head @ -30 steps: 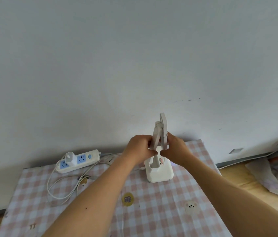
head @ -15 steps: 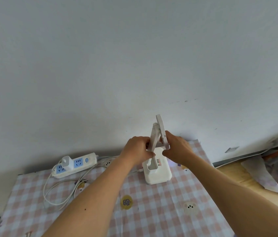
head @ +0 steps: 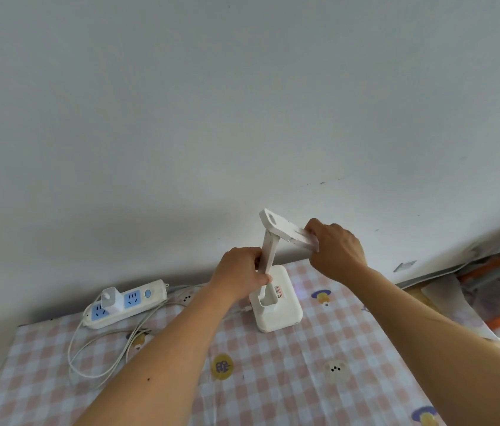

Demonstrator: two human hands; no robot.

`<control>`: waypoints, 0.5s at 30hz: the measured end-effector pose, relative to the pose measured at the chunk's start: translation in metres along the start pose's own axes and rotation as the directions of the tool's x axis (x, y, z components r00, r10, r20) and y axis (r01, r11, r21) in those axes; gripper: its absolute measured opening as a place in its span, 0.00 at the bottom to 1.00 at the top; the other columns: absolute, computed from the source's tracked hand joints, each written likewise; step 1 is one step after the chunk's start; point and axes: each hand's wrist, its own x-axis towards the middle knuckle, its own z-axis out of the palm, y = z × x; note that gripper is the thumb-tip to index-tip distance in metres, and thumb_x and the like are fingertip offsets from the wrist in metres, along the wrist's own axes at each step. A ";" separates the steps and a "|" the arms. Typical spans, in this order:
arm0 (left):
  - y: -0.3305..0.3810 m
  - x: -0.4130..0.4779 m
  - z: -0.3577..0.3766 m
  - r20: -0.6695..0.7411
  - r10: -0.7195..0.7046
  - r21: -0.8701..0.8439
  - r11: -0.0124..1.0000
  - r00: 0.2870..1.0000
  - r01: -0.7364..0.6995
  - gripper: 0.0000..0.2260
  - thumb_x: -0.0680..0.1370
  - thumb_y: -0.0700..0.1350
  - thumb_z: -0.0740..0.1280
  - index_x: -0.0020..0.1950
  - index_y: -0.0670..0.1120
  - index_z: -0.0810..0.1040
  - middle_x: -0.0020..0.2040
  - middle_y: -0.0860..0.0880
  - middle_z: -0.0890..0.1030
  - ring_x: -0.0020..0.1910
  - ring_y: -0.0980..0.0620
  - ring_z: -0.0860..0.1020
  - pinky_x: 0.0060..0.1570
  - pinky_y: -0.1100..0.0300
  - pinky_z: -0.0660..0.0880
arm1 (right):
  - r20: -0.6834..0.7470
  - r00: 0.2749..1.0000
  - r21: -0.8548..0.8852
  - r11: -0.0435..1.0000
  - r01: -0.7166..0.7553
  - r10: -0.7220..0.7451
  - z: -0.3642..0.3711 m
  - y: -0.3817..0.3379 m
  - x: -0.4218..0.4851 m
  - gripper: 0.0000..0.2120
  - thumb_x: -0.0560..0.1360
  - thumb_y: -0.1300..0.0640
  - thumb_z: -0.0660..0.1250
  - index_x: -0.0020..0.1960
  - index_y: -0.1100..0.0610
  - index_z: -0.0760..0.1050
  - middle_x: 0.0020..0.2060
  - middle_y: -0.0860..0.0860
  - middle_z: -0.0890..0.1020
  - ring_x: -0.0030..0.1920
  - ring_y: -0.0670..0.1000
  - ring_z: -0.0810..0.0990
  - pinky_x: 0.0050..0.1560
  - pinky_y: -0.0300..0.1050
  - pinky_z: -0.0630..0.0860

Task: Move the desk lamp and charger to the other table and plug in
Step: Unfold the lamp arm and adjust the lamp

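Both grips are closed on the desk lamp, the left hand bracing its stem while the right hand swings its head toward 3 o'clock; the charger sits plugged into the power strip at 9 o'clock on the desk.

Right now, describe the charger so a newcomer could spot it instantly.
Start at the checked tablecloth against the white wall; at its far left corner lies a white power strip with blue sockets. The charger is the small white cube plugged into that strip's middle socket, standing up from it. The blue sockets on either side of it are bare.
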 end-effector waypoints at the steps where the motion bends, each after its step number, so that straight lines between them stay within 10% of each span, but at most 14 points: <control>1: 0.000 0.000 0.000 -0.003 0.000 0.000 1.000 1.000 0.000 0.10 0.68 0.50 0.73 0.46 0.48 0.80 0.43 0.53 0.84 0.44 0.51 0.80 0.48 0.54 0.77 | -0.015 1.000 -0.005 1.000 -0.001 0.001 0.000 -0.002 -0.002 0.16 0.66 0.62 0.62 0.53 0.50 0.70 0.31 0.43 0.66 0.37 0.53 0.68 0.37 0.43 0.60; 10: 0.000 0.000 0.001 -0.005 0.006 0.057 0.998 1.000 -0.005 0.10 0.68 0.53 0.71 0.46 0.49 0.80 0.44 0.54 0.83 0.44 0.51 0.80 0.45 0.58 0.75 | -0.163 0.986 0.278 0.961 0.007 0.040 0.001 -0.033 -0.035 0.33 0.67 0.69 0.63 0.68 0.49 0.67 0.64 0.46 0.74 0.64 0.51 0.69 0.53 0.41 0.69; 15: 0.003 0.000 -0.001 0.006 0.006 0.031 0.999 1.000 -0.006 0.10 0.68 0.51 0.71 0.44 0.47 0.79 0.42 0.52 0.83 0.43 0.50 0.80 0.46 0.55 0.76 | -0.384 0.880 0.554 0.832 -0.022 0.279 0.007 -0.045 -0.062 0.18 0.67 0.70 0.65 0.51 0.51 0.75 0.47 0.45 0.77 0.47 0.48 0.75 0.43 0.41 0.73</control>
